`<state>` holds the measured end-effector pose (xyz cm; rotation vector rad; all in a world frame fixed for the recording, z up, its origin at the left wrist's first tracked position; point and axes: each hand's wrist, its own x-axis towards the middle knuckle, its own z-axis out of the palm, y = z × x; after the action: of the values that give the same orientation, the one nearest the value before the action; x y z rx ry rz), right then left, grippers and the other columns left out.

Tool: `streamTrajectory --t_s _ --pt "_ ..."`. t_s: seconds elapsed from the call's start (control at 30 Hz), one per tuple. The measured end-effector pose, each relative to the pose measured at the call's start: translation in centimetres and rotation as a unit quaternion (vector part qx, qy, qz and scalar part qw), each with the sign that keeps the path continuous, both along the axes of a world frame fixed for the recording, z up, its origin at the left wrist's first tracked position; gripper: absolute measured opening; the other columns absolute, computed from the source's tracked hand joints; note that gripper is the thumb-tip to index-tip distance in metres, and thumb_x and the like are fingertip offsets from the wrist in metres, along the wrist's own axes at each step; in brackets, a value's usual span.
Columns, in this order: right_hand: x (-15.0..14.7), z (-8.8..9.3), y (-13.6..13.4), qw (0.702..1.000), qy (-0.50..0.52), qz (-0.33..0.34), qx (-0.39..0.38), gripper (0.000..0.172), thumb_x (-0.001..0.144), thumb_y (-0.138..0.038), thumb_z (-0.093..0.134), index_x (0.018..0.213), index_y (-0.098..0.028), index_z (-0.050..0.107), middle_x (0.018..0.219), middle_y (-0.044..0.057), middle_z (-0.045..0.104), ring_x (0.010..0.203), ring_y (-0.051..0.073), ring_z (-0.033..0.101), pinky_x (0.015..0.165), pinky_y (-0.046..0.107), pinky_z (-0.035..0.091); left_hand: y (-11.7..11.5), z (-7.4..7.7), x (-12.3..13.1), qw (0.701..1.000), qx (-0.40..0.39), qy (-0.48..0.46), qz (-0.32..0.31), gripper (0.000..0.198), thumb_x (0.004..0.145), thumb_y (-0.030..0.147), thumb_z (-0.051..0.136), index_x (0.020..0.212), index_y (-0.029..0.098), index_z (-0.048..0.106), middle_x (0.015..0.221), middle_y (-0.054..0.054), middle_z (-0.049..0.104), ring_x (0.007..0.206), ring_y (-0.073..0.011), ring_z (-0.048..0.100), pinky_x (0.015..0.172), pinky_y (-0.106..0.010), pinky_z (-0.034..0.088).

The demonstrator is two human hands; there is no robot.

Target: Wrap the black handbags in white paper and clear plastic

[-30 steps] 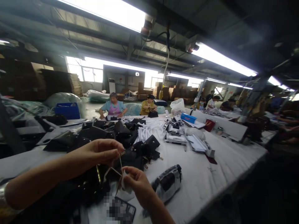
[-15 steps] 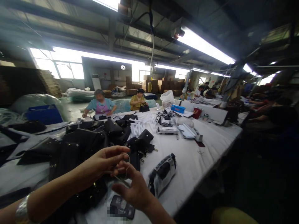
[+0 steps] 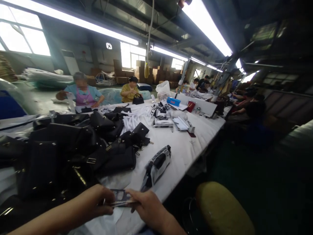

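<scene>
Low in the view, my left hand (image 3: 104,200) and my right hand (image 3: 145,204) face each other with their fingers closed. A thin pale cord (image 3: 119,204) runs taut between them, an end in each hand. Right behind it shows a flat dark piece with light printed shapes (image 3: 119,195), like a cassette. I cannot tell whether it lies on the table or is lifted. Just beyond my right hand lies a black pouch in clear plastic (image 3: 157,164). To the left is a heap of black bags (image 3: 66,140) with gold-coloured fittings.
White cloth covers the long table (image 3: 181,153). Farther along are white strips (image 3: 137,116), stacked packets (image 3: 162,122) and a blue box (image 3: 173,101). Two co-workers, one in a pink apron (image 3: 83,97), sit across. A yellow rounded thing (image 3: 222,209) stands beyond the right edge.
The view has turned down and to the right. My hands, which had the cord loosely looped between raised fingers, are now lower and apart, with the cord stretched straight.
</scene>
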<state>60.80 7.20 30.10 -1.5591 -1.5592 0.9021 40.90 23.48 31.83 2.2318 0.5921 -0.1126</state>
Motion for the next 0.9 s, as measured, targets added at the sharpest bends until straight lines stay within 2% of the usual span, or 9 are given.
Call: streamTrajectory --t_s 0.2,0.37,0.4,0.5,0.57,0.67,0.73,0.8,0.9 --pt "-0.5 -5.7 -2.6 0.993 0.054 -0.071 -0.08 0.027 0.093 -0.034 0.059 0.116 -0.03 0.073 0.092 0.003 0.079 0.08 0.022 0.073 0.078 0.028 0.052 -0.3 -5.6 1.2 0.999 -0.03 -0.022 -0.02 0.02 0.076 0.042 0.07 0.076 0.022 0.075 0.108 -0.008 0.073 0.103 -0.0287 0.064 0.09 -0.034 0.044" --pt "0.1 -9.8 -4.6 0.984 0.051 -0.127 -0.111 0.026 0.091 -0.029 0.059 0.112 -0.026 0.076 0.101 0.008 0.078 0.097 0.028 0.072 0.091 0.039 0.052 -0.8 -8.5 3.6 0.995 -0.093 0.007 -0.024 0.034 0.088 0.044 0.051 0.077 0.017 0.069 0.068 -0.006 0.069 0.064 -0.0223 0.066 0.06 -0.028 0.047" --pt "0.3 -10.4 -4.8 0.985 0.031 -0.132 -0.111 0.031 0.087 -0.028 0.065 0.117 -0.026 0.073 0.111 0.01 0.075 0.108 0.031 0.068 0.099 0.044 0.048 -1.1 -8.8 4.2 0.996 -0.091 0.003 -0.024 0.031 0.086 0.042 0.053 0.077 0.017 0.069 0.073 -0.007 0.07 0.068 -0.0229 0.066 0.063 -0.029 0.047" --pt "0.5 -11.3 -4.6 0.987 0.003 -0.141 -0.083 0.076 0.069 -0.022 0.082 0.14 -0.025 0.055 0.143 0.013 0.055 0.136 0.034 0.046 0.116 0.052 0.029 -1.9 -9.2 6.2 0.996 -0.08 -0.015 -0.03 0.024 0.082 0.041 0.06 0.081 0.019 0.069 0.093 -0.009 0.072 0.09 -0.0253 0.065 0.081 -0.031 0.046" --pt "0.5 -11.3 -3.7 0.987 0.053 -0.143 -0.051 0.092 0.063 -0.02 0.086 0.146 -0.025 0.046 0.151 0.012 0.046 0.141 0.032 0.039 0.119 0.049 0.027 -2.4 -9.2 7.6 0.995 -0.095 -0.004 -0.04 0.024 0.083 0.04 0.057 0.081 0.019 0.069 0.089 -0.007 0.073 0.085 -0.0235 0.065 0.078 -0.029 0.046" --pt "0.6 -10.9 -2.0 0.97 0.177 -0.165 -0.026 0.077 0.067 -0.024 0.084 0.139 -0.026 0.055 0.136 0.008 0.062 0.126 0.029 0.057 0.109 0.042 0.042 -2.8 -9.0 9.6 0.99 -0.129 0.021 -0.053 0.024 0.086 0.037 0.052 0.084 0.019 0.069 0.081 -0.004 0.073 0.076 -0.0202 0.065 0.07 -0.026 0.045" --pt "1.2 -10.8 -1.3 0.953 0.242 -0.179 -0.042 0.055 0.073 -0.027 0.08 0.126 -0.027 0.066 0.11 0.004 0.075 0.101 0.027 0.07 0.092 0.037 0.052 -2.7 -9.0 10.4 0.988 -0.143 0.034 -0.052 0.022 0.084 0.035 0.055 0.083 0.019 0.069 0.082 -0.003 0.073 0.076 -0.0192 0.065 0.069 -0.025 0.044" --pt "2.2 -11.1 -1.3 0.938 0.278 -0.189 -0.079 0.038 0.075 -0.03 0.077 0.113 -0.024 0.073 0.084 0.001 0.076 0.075 0.022 0.072 0.077 0.033 0.054 -2.4 -9.3 11.0 0.986 -0.154 0.053 -0.043 0.019 0.079 0.033 0.058 0.079 0.018 0.069 0.076 -0.003 0.072 0.071 -0.0184 0.064 0.064 -0.024 0.043" --pt "4.0 -12.0 -2.1 0.925 0.291 -0.216 -0.117 0.028 0.074 -0.03 0.077 0.1 -0.02 0.078 0.066 -0.001 0.072 0.056 0.016 0.065 0.07 0.029 0.051 -1.7 -9.9 11.4 0.981 -0.176 0.078 -0.021 0.02 0.076 0.033 0.058 0.08 0.017 0.068 0.067 -0.002 0.068 0.064 -0.0177 0.063 0.058 -0.024 0.043"
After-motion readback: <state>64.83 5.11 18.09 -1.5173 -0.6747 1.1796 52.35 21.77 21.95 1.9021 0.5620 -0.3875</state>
